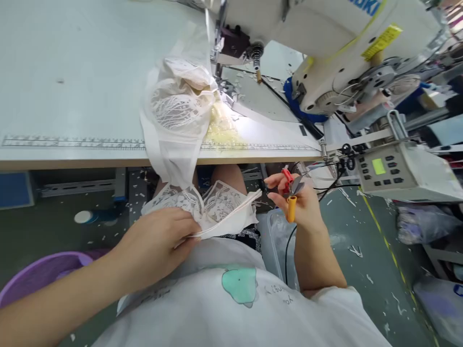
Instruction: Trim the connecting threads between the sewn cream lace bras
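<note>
My left hand (168, 241) is closed on the lower edge of a white lace bra (227, 212) that lies across my lap. White fabric runs from this bra up over the table edge to more white lace bra pieces (177, 106) beside the sewing machine's needle area. My right hand (300, 197) is held out to the right, apart from the bra. In its fingers is a pair of small scissors (292, 190) with one red and one orange handle. Part of the scissors is hidden by the hand.
A sewing machine (325, 29) stands on the white table (72, 86), whose front carries a printed ruler (72, 142). A control box (390, 166) hangs at the right. Below are a purple basin (47, 272), a clear plastic bin (271, 241) and thread scraps on the floor.
</note>
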The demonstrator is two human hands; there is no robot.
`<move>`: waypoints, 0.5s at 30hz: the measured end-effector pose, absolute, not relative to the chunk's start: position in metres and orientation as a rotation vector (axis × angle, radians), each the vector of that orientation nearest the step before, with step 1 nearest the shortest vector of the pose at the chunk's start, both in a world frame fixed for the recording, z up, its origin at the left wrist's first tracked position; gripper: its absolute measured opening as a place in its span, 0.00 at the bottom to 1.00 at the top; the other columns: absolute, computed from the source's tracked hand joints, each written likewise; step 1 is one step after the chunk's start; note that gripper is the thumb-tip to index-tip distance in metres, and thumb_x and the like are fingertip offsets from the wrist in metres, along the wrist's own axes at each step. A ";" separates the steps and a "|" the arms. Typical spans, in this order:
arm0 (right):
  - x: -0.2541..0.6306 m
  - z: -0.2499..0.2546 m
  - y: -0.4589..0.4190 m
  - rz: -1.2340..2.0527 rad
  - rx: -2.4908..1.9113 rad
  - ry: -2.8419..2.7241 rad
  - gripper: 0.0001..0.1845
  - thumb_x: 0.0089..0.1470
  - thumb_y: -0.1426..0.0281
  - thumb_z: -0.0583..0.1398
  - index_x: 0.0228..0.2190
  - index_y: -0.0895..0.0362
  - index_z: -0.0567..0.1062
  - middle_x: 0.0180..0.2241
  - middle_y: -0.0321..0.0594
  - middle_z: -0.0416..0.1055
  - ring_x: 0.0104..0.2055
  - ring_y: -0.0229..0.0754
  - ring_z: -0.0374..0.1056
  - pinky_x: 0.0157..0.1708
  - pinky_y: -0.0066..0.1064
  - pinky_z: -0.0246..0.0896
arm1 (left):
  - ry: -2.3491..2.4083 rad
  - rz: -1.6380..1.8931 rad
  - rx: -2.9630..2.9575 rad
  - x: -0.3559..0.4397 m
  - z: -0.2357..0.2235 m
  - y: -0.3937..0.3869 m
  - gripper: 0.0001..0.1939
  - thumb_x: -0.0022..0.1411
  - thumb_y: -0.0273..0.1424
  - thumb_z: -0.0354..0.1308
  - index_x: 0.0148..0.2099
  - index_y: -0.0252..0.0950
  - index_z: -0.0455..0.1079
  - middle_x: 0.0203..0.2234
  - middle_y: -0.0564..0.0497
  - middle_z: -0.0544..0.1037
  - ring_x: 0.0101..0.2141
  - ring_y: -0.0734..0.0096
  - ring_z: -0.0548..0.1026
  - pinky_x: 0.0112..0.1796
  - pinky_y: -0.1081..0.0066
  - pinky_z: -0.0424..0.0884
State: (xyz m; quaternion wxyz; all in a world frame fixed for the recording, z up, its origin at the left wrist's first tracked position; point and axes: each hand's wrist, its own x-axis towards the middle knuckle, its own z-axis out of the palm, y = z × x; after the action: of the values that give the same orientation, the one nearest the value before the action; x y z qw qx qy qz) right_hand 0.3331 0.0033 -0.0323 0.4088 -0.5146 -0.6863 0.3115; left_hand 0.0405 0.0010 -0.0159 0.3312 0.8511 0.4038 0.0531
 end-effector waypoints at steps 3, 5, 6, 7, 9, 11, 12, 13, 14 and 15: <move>0.303 -0.023 0.003 0.795 -1.203 -1.932 0.14 0.44 0.76 0.63 0.35 0.52 0.69 0.41 0.40 0.72 0.36 0.41 0.68 0.33 0.33 0.64 | 1.046 0.102 2.293 0.045 -0.016 0.000 0.15 0.62 0.29 0.43 0.31 0.37 0.71 0.26 0.49 0.75 0.30 0.63 0.70 0.32 0.66 0.61; 0.279 -0.023 0.004 0.839 -1.022 -2.132 0.12 0.44 0.76 0.62 0.33 0.52 0.69 0.39 0.40 0.73 0.39 0.43 0.68 0.36 0.35 0.64 | 1.029 0.087 2.326 0.046 -0.017 0.000 0.15 0.61 0.27 0.43 0.33 0.37 0.71 0.27 0.48 0.75 0.31 0.62 0.70 0.32 0.64 0.61; 0.268 -0.025 0.005 0.849 -0.946 -2.212 0.10 0.45 0.77 0.60 0.31 0.52 0.69 0.36 0.39 0.73 0.38 0.44 0.68 0.37 0.35 0.64 | 1.012 0.079 2.342 0.046 -0.018 0.000 0.14 0.60 0.27 0.44 0.32 0.38 0.71 0.27 0.49 0.75 0.31 0.62 0.71 0.33 0.64 0.61; 0.258 -0.028 0.007 0.848 -0.902 -2.273 0.07 0.46 0.76 0.59 0.28 0.52 0.68 0.32 0.38 0.73 0.37 0.43 0.68 0.36 0.35 0.64 | 0.993 0.072 2.360 0.046 -0.018 0.000 0.13 0.59 0.26 0.45 0.32 0.38 0.71 0.26 0.49 0.75 0.30 0.62 0.71 0.33 0.64 0.61; 0.245 -0.037 0.010 0.826 -0.888 -2.356 0.08 0.46 0.75 0.59 0.23 0.53 0.64 0.25 0.36 0.69 0.30 0.42 0.66 0.30 0.33 0.63 | 0.958 0.070 2.409 0.046 -0.018 0.001 0.10 0.56 0.25 0.47 0.30 0.38 0.69 0.25 0.50 0.74 0.29 0.63 0.71 0.33 0.65 0.61; 0.240 -0.043 0.012 0.858 -0.921 -2.402 0.11 0.43 0.75 0.60 0.21 0.53 0.60 0.22 0.33 0.65 0.26 0.39 0.63 0.25 0.30 0.60 | 0.932 0.085 2.453 0.045 -0.019 0.002 0.08 0.54 0.24 0.49 0.29 0.37 0.69 0.24 0.52 0.73 0.28 0.64 0.71 0.33 0.66 0.61; 0.239 -0.045 0.013 0.912 -0.937 -2.409 0.12 0.41 0.75 0.60 0.21 0.54 0.59 0.22 0.33 0.65 0.25 0.38 0.62 0.24 0.29 0.58 | 0.926 0.093 2.463 0.044 -0.020 0.002 0.08 0.53 0.24 0.49 0.30 0.37 0.69 0.24 0.52 0.73 0.28 0.64 0.71 0.33 0.66 0.61; 0.240 -0.046 0.013 0.993 -0.948 -2.406 0.13 0.40 0.76 0.61 0.22 0.54 0.59 0.22 0.32 0.64 0.24 0.37 0.62 0.23 0.27 0.58 | 0.927 0.097 2.462 0.042 -0.021 0.003 0.08 0.54 0.25 0.49 0.30 0.38 0.70 0.23 0.52 0.73 0.28 0.64 0.71 0.33 0.65 0.61; 0.241 -0.046 0.014 1.086 -0.955 -2.388 0.13 0.40 0.76 0.61 0.23 0.54 0.60 0.23 0.32 0.65 0.24 0.36 0.62 0.23 0.26 0.58 | 0.926 0.094 2.454 0.040 -0.023 0.003 0.09 0.56 0.26 0.49 0.31 0.38 0.70 0.23 0.53 0.73 0.27 0.65 0.71 0.33 0.65 0.60; 0.242 -0.045 0.014 1.178 -0.958 -2.359 0.12 0.40 0.77 0.60 0.23 0.55 0.60 0.24 0.32 0.65 0.25 0.35 0.63 0.23 0.25 0.58 | 0.924 0.086 2.444 0.037 -0.024 0.004 0.11 0.57 0.27 0.48 0.31 0.39 0.71 0.23 0.54 0.74 0.27 0.65 0.71 0.34 0.65 0.60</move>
State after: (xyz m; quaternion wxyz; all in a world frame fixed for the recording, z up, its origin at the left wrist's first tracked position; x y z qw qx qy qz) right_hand 0.2422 0.0139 -0.0452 0.1672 -0.3367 -0.8291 0.4138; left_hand 0.0373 0.0038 -0.0238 0.2604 0.9027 0.3412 0.0318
